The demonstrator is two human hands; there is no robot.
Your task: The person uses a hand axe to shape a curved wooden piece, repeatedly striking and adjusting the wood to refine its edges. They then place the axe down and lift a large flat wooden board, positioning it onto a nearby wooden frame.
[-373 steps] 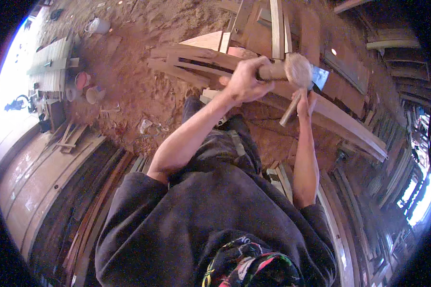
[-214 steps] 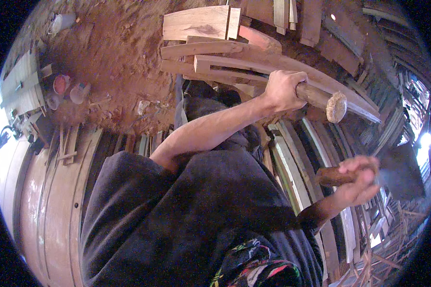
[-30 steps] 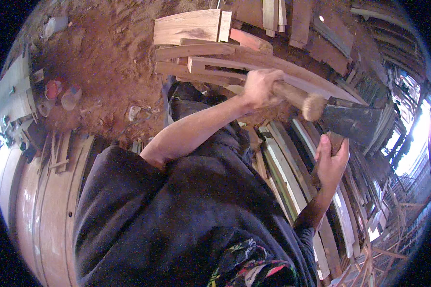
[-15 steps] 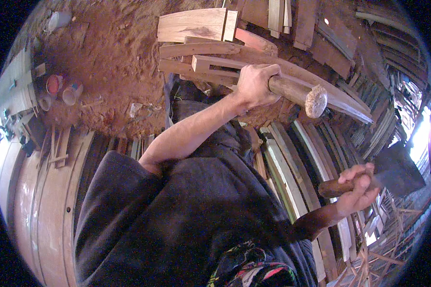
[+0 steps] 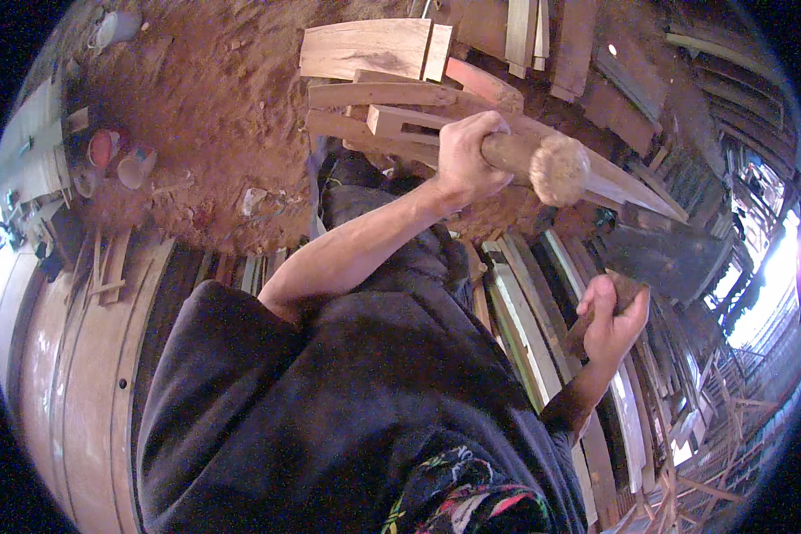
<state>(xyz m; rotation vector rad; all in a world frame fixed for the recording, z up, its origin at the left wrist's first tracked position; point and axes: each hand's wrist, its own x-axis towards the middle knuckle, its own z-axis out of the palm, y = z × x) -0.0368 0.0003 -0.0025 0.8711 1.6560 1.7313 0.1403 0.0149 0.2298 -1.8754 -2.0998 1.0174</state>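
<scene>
My left hand [image 5: 473, 160] is closed round the thick wooden handle of a chisel [image 5: 512, 154]. Its pale, frayed butt end faces up to the right, and the blade is hidden behind the hand. Just beyond lies a timber piece [image 5: 384, 122] with a long slot cut in it, resting among planks. My right hand [image 5: 616, 320] grips the wooden handle of a mallet [image 5: 663, 254] with a dark, blocky head. The head is raised to the right of the chisel's butt, apart from it.
Cut boards [image 5: 365, 49] and a reddish-ended piece [image 5: 482, 84] lie beyond the slotted timber. Long planks [image 5: 534, 311] are stacked at my right side. Brown earth [image 5: 214, 116] spreads to the left, with buckets [image 5: 104, 148] and a pale container [image 5: 116, 29]. Large boards [image 5: 89, 383] stand at the near left.
My right hand has swung the mallet leftward and farther forward, bringing its head nearer the chisel's butt. The chisel in my left hand has tilted slightly, its butt shifting left.
</scene>
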